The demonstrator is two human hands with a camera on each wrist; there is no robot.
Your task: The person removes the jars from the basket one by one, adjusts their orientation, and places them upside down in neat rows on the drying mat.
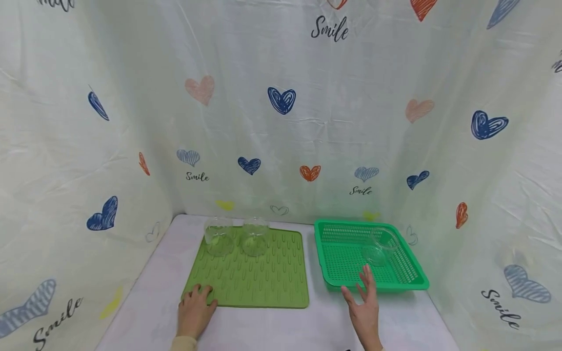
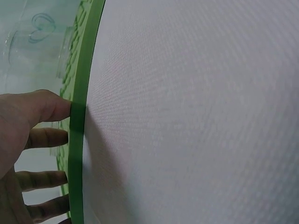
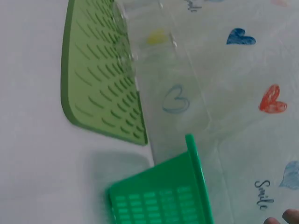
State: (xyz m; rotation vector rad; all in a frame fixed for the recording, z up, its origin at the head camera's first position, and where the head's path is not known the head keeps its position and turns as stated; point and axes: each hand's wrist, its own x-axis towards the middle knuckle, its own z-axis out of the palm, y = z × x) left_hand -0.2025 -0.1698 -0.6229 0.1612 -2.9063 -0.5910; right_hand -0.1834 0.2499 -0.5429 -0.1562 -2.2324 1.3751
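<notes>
My left hand (image 1: 194,312) rests its fingertips on the near left corner of a green ribbed drying mat (image 1: 263,280); the left wrist view shows the thumb and spread fingers touching along the mat's edge (image 2: 79,140). Two clear glasses (image 1: 219,238) (image 1: 254,238) stand side by side at the back of the mat. My right hand (image 1: 365,312) is raised with fingers apart and holds nothing, in front of the near rim of a green plastic basket (image 1: 373,287). Inside that basket a clear glass (image 1: 379,246) lies on its side. Only fingertips (image 3: 290,217) show in the right wrist view.
A white cloth covers the table (image 1: 263,331). Behind and on both sides hangs a pale curtain (image 1: 281,136) printed with hearts and the word Smile. A narrow strip of tabletop separates the mat from the basket.
</notes>
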